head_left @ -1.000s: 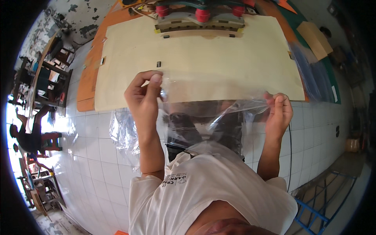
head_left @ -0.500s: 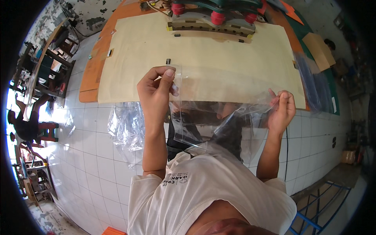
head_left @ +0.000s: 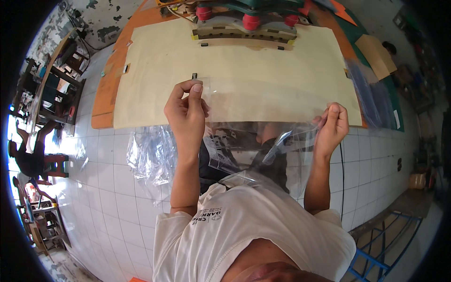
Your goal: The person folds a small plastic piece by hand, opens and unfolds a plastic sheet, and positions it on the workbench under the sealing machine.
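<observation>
Between my two hands a clear plastic sheet point(head_left: 263, 105) is stretched over the near edge of the table, its lower part hanging down in front of my shirt. My left hand point(head_left: 187, 101) pinches its upper left corner between thumb and forefinger, close to a small dark block point(head_left: 194, 75) on the table. On the other side my right hand point(head_left: 334, 123) is closed on the sheet's right edge, thumb on top. Through the film I see the pale yellow board point(head_left: 263, 61) and my legs.
A press-like machine point(head_left: 249, 21) with red cylinders stands at the table's far side. Stacked clear sheets point(head_left: 371, 91) lie at the right, near a cardboard piece point(head_left: 376, 55). More crumpled clear plastic point(head_left: 150, 155) hangs left of my forearm. A blue metal frame point(head_left: 385, 244) stands lower right; another person point(head_left: 33, 155) is far left.
Both hands keep their grip on the sheet. The right hand has shifted slightly left and its fingers have curled in more. The whole view has shifted a little.
</observation>
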Demonstrator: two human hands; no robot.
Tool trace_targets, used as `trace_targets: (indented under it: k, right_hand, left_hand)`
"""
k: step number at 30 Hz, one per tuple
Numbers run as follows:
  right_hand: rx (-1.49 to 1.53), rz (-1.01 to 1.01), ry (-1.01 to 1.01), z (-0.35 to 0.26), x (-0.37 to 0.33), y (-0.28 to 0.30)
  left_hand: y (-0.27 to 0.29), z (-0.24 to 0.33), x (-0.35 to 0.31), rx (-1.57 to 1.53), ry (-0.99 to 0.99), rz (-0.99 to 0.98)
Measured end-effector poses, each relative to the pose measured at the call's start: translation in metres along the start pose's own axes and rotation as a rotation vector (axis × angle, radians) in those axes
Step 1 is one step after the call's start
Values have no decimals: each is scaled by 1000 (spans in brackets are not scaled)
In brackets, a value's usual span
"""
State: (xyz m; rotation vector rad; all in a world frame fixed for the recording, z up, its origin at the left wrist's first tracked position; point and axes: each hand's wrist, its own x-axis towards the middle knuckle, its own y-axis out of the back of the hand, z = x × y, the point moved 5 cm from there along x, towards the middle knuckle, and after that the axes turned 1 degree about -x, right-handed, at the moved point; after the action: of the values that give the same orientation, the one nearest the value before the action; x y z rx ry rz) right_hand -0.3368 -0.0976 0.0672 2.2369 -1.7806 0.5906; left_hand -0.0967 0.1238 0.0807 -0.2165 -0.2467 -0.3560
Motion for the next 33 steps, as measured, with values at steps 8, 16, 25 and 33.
trace_targets:
  k: [8, 16, 25, 33]
  right_hand:
    - [-94, -102, -118, 4, 39, -20]
    - [-286, -230, -306, 65, 97, -71]
    - [-339, -346, -449, 107, 126, -128]
    - [-640, -474, -362, 171, 160, -136]
  left_hand:
    - [-9, -1, 32, 82, -20, -7]
    - [-22, -38, 103, 514, -216, 69]
    - [-20, -106, 160, 680, -74, 14]
    - [-30, -143, 187, 791, 18, -35]
